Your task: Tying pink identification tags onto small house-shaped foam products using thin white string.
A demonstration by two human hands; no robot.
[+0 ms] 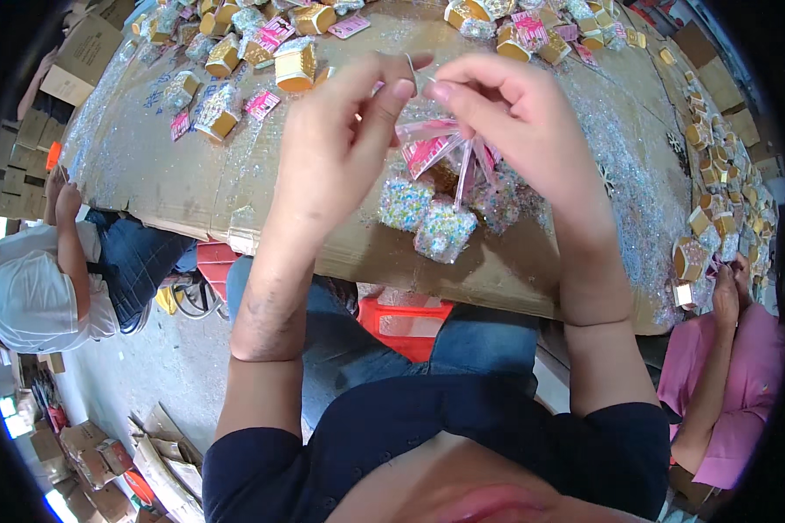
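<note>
Both hands up over the desk (174,174), wrists bent in, fingertips close together but apart.

Left hand (349,113): fingers curled, thumb and forefinger closed near their tips on a thin white string (410,63); the string shows as a small curve over the forefinger. Right hand (506,113): thumb brought against the curled forefinger, a thin pale end showing at the tips, seemingly the same string. Other fingers folded; what lies inside them cannot be told.

Below and between the hands, a bunch of ornaments (446,234) coated in pastel beads, at the near part of the desk. Clear, pinkish strips (465,170) run up from them towards the hands; a pink tag (425,155) among them. Whether the bunch hangs or rests on the desk cannot be told.

Far side of the desk: gold boxes (296,70), glitter-topped, heaped with pink cards. One loose card (262,105) nearer. More gold pieces (715,179) along the right edge; glitter (641,209) strewn beside them.

Left: a person in white (39,283), seated. Right: a person in pink (724,392), hands at the gold pieces. Red stool (406,324) below the desk; cartons (83,52) upper left.
</note>
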